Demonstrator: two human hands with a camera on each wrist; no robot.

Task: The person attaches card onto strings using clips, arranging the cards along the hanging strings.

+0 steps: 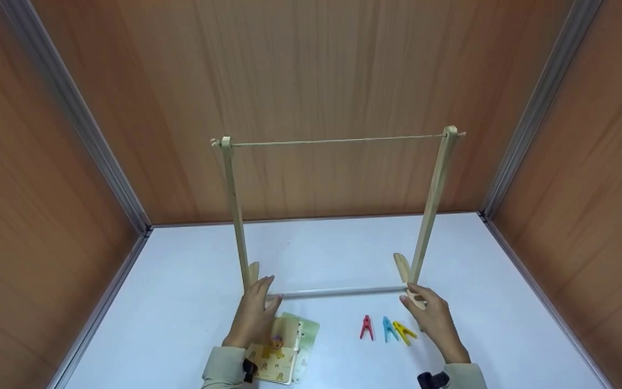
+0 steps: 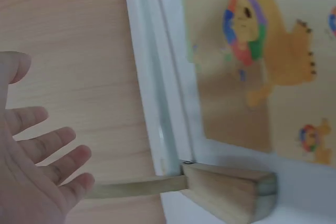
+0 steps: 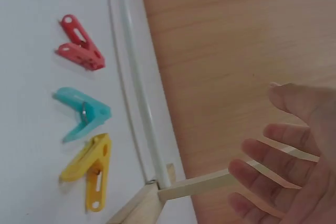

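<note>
A wooden drying-rack frame stands upright on the white table, with a left post (image 1: pixel 234 200), a right post (image 1: pixel 432 205), a string (image 1: pixel 338 141) tied across the top and a pale rod (image 1: pixel 343 292) joining the feet. My left hand (image 1: pixel 254 310) is by the base of the left post, fingers extended and spread. At the base of the right post is my right hand (image 1: pixel 432 313), its fingers relaxed and apart in the right wrist view. The wooden feet (image 2: pixel 231 190) show close up in both wrist views. Neither hand grips anything.
Red (image 1: pixel 366 327), blue (image 1: pixel 389 328) and yellow (image 1: pixel 404 332) clothespins lie in front of the rod, near the right hand. Beside the left forearm is a flat cream piece (image 1: pixel 278 356) with cartoon lions, over a green one (image 1: pixel 309 335). Wood-grain walls (image 1: pixel 332 70) enclose the table.
</note>
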